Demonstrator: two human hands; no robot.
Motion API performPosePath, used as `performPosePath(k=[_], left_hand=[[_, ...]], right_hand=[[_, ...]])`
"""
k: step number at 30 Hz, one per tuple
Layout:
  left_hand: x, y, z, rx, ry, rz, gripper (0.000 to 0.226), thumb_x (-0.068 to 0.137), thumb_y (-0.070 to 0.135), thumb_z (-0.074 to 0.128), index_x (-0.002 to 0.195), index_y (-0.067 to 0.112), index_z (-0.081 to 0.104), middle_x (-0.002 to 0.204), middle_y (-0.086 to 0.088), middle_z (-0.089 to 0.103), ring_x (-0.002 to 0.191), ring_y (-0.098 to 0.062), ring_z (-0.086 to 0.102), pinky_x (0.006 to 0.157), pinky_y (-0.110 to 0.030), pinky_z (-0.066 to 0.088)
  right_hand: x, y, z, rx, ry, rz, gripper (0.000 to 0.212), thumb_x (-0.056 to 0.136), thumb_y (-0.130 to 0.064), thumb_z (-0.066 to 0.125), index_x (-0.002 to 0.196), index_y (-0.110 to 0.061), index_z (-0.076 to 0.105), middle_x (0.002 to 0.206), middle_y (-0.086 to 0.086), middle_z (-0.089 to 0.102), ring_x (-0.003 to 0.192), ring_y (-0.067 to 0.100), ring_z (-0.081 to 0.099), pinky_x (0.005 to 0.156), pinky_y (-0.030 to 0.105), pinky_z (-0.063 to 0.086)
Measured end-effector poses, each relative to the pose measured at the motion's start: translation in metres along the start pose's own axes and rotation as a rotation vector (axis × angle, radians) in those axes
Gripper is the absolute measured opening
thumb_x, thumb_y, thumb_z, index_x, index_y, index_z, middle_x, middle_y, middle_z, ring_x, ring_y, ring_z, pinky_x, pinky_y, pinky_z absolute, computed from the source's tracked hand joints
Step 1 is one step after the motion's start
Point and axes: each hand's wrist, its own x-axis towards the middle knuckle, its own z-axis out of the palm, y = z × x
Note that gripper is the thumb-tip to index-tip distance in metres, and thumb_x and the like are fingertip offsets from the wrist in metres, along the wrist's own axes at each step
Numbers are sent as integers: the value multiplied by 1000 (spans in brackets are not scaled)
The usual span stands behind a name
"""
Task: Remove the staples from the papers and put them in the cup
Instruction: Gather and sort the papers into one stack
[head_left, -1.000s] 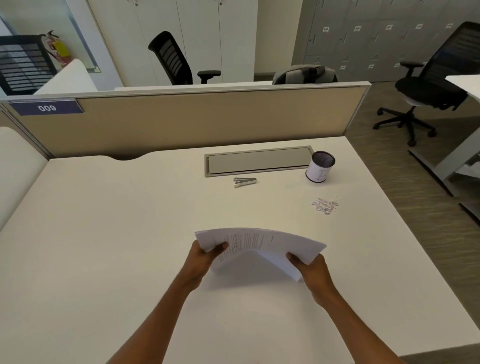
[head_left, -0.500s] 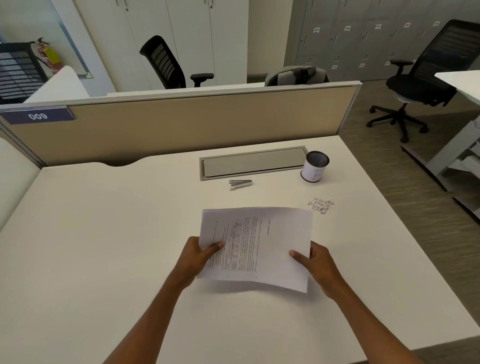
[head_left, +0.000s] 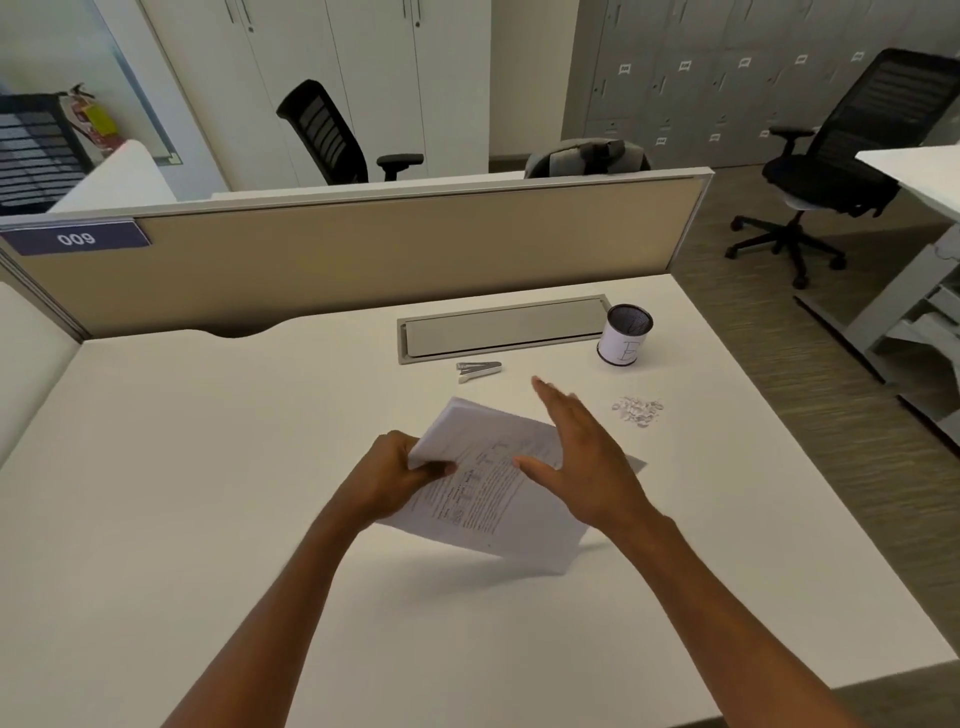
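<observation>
A sheaf of printed papers (head_left: 493, 499) hangs tilted above the white desk, pinched at its left edge by my left hand (head_left: 387, 480). My right hand (head_left: 582, 457) is off the paper, flat with fingers spread, hovering over the sheaf's right half. A metal staple remover (head_left: 478, 370) lies on the desk beyond the papers. A small pile of loose staples (head_left: 638, 410) lies to the right. Behind that pile a black mesh cup (head_left: 625, 335) with a white label stands upright.
A grey cable-tray lid (head_left: 504, 330) is set into the desk (head_left: 208, 467) behind the remover. A beige partition (head_left: 363, 254) closes the desk's far side. The desk's right edge drops to the floor, where a black office chair (head_left: 831, 171) stands.
My right hand has let go of the papers and lifted above them, open. The sheaf, held flat by both hands before, now hangs tilted from my left hand alone.
</observation>
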Motion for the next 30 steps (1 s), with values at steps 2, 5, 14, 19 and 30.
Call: performPosePath(k=[2, 5, 14, 19, 30], left_hand=[[-1, 9, -5, 70, -51, 58, 17, 97, 30, 76, 102, 16, 86, 91, -5, 82, 77, -21, 78, 69, -28, 62], [0, 18, -13, 156, -95, 85, 21, 96, 31, 77, 97, 12, 85, 89, -8, 81, 78, -25, 77, 73, -39, 64], [-3, -8, -23, -642, -27, -80, 21, 93, 14, 79, 108, -1, 81, 106, -16, 83, 92, -26, 79, 86, -41, 63], [6, -31, 5, -1024, 62, -227, 29, 98, 13, 70, 119, -7, 76, 121, -29, 77, 96, -29, 79, 85, -36, 66], [42, -67, 34, -1026, 201, -467, 24, 100, 10, 71, 116, -8, 75, 113, -26, 79, 83, -24, 80, 69, -29, 65]], right_hand=[[6, -3, -5, 5, -87, -11, 76, 92, -41, 75, 157, -36, 37, 155, -7, 53, 138, 17, 54, 113, 41, 49], [11, -1, -10, 85, -148, -45, 12, 97, -26, 71, 108, -31, 74, 95, -8, 77, 84, 12, 69, 77, 35, 57], [-3, 41, 15, 689, -40, 304, 16, 94, -20, 75, 107, -11, 80, 98, 3, 84, 94, 25, 80, 82, 35, 65], [-13, 54, 43, 865, -51, 504, 23, 94, -17, 75, 115, -9, 77, 107, 8, 82, 98, 29, 79, 94, 48, 62], [13, 82, 88, 853, -102, 707, 22, 95, -17, 74, 117, -13, 75, 109, 2, 82, 95, 19, 80, 76, 27, 64]])
